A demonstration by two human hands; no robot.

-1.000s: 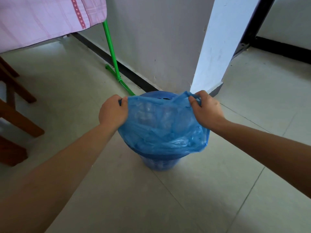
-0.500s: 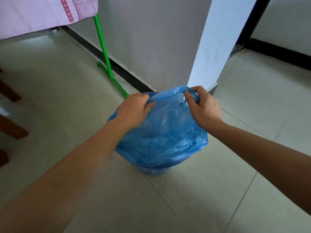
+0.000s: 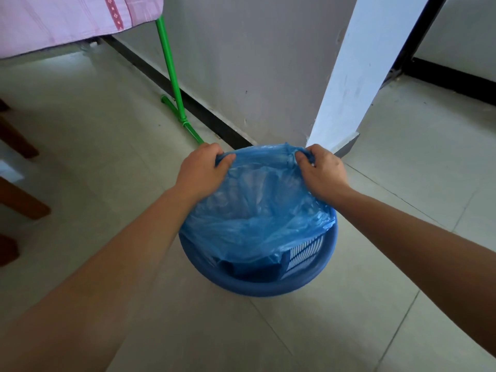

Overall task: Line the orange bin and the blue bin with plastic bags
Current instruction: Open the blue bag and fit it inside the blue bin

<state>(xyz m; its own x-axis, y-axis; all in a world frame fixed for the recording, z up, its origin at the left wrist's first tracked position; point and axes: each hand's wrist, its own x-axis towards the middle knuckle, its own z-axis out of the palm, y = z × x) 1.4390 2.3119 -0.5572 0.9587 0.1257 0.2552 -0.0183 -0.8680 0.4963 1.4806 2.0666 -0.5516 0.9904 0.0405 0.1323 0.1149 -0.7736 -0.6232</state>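
Note:
A round blue bin (image 3: 257,287) with slotted walls stands on the tiled floor near a wall corner. A thin blue plastic bag (image 3: 257,210) hangs inside it, its body sagging down into the bin. My left hand (image 3: 204,170) grips the bag's edge at the far left of the rim. My right hand (image 3: 322,170) grips the edge at the far right. The bag's far edge is stretched between both hands over the back rim. The near rim is bare, with the bag loose inside it. No orange bin is in view.
A grey wall with a black skirting and a white pillar (image 3: 357,71) stand right behind the bin. A green metal leg (image 3: 170,68) of a stand with pink cloth (image 3: 67,20) is at the back left. Brown wooden furniture legs (image 3: 18,200) sit at the left edge.
Both hands carried the bag's edge from above the bin to its far rim and spread it wider. The bag, bunched over the front before, now hangs inside, baring the near rim.

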